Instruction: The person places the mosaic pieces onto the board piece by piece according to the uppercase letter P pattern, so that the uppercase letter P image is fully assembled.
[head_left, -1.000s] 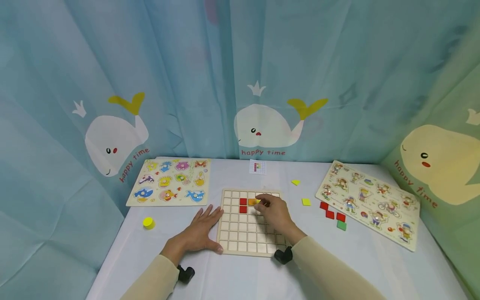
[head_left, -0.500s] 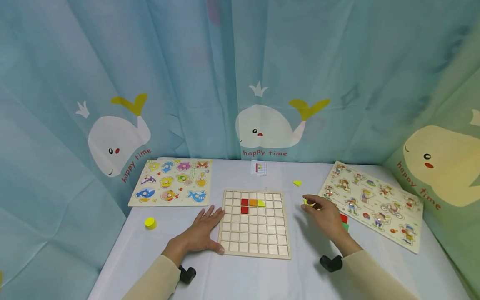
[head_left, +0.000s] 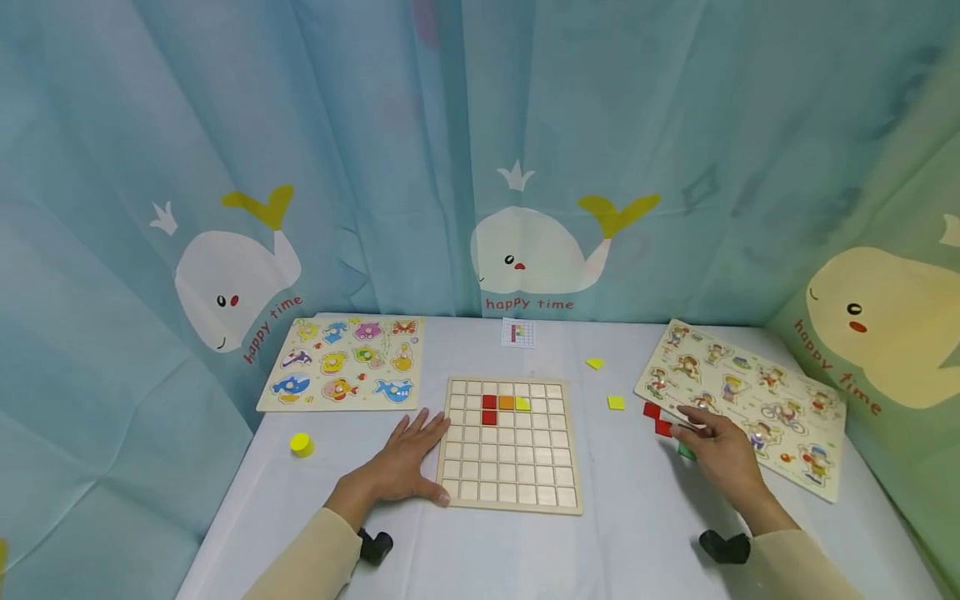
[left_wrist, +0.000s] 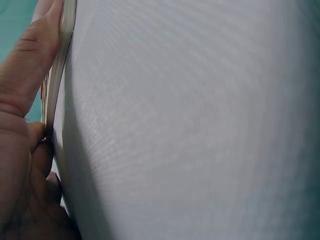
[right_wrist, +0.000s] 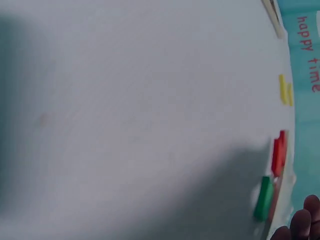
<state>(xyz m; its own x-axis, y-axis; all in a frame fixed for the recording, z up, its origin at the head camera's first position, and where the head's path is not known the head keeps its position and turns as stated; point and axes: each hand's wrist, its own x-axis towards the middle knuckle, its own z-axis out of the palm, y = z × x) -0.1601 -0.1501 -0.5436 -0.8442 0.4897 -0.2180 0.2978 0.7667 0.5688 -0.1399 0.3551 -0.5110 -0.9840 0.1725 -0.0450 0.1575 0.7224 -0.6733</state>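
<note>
A wooden grid board (head_left: 516,506) lies mid-table with two red tiles (head_left: 489,409), an orange tile (head_left: 507,402) and a yellow tile (head_left: 522,404) in its cells. My left hand (head_left: 400,463) rests at the board's left edge, fingers spread and straight, thumb at the lower corner. Over to the right, my right hand (head_left: 722,454) hovers above loose red tiles (head_left: 663,427) and a green tile (head_left: 686,451), thumb and forefinger apart. I see nothing held in it. It partly hides the green tile. The right wrist view shows the green tile (right_wrist: 263,198) near the fingertips.
A yellow square (head_left: 616,403) and a small yellow piece (head_left: 595,363) lie right of the board. A sea-animal puzzle (head_left: 339,367) sits back left, a figure puzzle (head_left: 742,400) back right. Yellow discs (head_left: 302,445) stand left; a pattern card (head_left: 518,332) lies at the back.
My right hand has left the board and moved right, past the yellow square, to the red and green tiles. The yellow tile beside the orange one is now uncovered. My left hand stays put.
</note>
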